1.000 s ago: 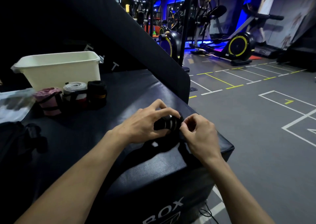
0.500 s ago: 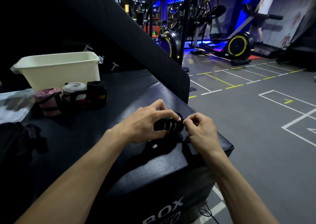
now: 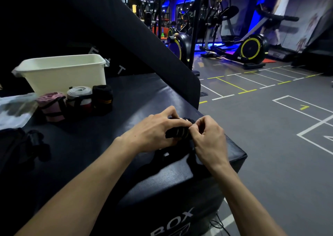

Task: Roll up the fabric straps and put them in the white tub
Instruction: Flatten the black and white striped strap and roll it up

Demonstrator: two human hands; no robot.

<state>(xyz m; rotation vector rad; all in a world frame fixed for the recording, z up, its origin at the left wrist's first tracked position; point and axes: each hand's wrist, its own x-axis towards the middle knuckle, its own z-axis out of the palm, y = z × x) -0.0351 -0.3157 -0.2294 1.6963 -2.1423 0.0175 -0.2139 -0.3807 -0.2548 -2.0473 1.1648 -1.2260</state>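
rolling: both hands, left hand and right hand, clamped on black strap | three rolls wait beside white tub, not in it | loose straps remain

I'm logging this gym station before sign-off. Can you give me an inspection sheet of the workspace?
Surface: black padded box, dark top.
Job's things: black striped strap partly rolled in both hands; pink roll, grey roll and black roll stand before the white tub.
Clutter: clear plastic bag; dark straps.
Grippers: left hand grips the roll; right hand pinches its end.
Cables: thin wire on floor.
Surroundings: exercise machines.
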